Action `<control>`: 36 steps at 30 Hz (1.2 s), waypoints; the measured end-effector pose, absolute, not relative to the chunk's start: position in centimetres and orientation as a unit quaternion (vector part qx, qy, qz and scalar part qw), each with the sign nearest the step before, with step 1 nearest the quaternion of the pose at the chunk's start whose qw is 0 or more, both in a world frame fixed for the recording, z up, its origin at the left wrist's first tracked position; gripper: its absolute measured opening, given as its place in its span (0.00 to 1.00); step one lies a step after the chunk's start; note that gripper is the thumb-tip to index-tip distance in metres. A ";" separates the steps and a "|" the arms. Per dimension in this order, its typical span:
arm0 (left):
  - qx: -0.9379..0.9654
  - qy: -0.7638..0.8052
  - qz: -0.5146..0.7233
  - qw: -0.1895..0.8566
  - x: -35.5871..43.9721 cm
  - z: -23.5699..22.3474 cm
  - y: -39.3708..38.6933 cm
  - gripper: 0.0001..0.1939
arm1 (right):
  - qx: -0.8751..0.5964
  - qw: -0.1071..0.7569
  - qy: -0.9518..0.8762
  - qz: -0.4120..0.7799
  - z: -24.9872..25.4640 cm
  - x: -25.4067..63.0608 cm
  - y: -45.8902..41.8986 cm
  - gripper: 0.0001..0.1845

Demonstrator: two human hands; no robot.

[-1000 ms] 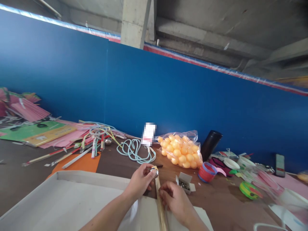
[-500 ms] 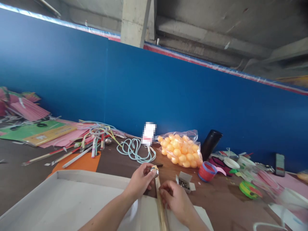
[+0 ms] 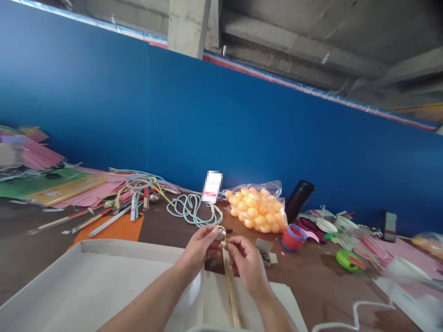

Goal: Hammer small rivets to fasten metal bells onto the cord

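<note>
My left hand pinches a small shiny metal ball at the top of a thin wooden stick. The stick runs from the ball down toward me over a white tray. My right hand is closed around the stick just below the ball, its fingertips close to the left hand's. A small open cardboard box of small metal pieces sits just right of my right hand.
A bag of orange balls, a coiled pale blue cord, a black cylinder, a red and blue roll and a green disc lie on the brown table. Sticks and coloured paper fill the left. A blue wall stands behind.
My right hand has slid up the stick toward the ball and the left hand. The view has shifted slightly, so the objects on the table appear a little further left.
</note>
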State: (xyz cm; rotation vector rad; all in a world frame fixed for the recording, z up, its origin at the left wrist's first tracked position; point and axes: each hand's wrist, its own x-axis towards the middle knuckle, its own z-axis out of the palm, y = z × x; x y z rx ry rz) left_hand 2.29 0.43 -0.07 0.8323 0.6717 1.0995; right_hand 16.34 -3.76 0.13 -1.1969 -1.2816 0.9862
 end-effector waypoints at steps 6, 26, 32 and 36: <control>0.295 0.251 0.531 0.754 1.7 0.3 0.8 0.08 | -0.450 0.583 -0.507 0.448 1.6 14.5 -2.0 0.12; 0.291 0.208 0.506 0.785 1.8 -0.2 0.7 0.11 | -0.351 0.607 -0.369 0.610 0.7 14.5 -2.3 0.09; 0.311 0.212 0.501 0.779 1.8 -0.2 0.5 0.11 | -0.358 0.612 -0.361 0.606 0.4 14.9 -2.0 0.09; 0.322 0.217 0.496 0.777 1.8 -0.2 0.5 0.10 | -0.357 0.609 -0.366 0.607 0.4 15.0 -2.0 0.09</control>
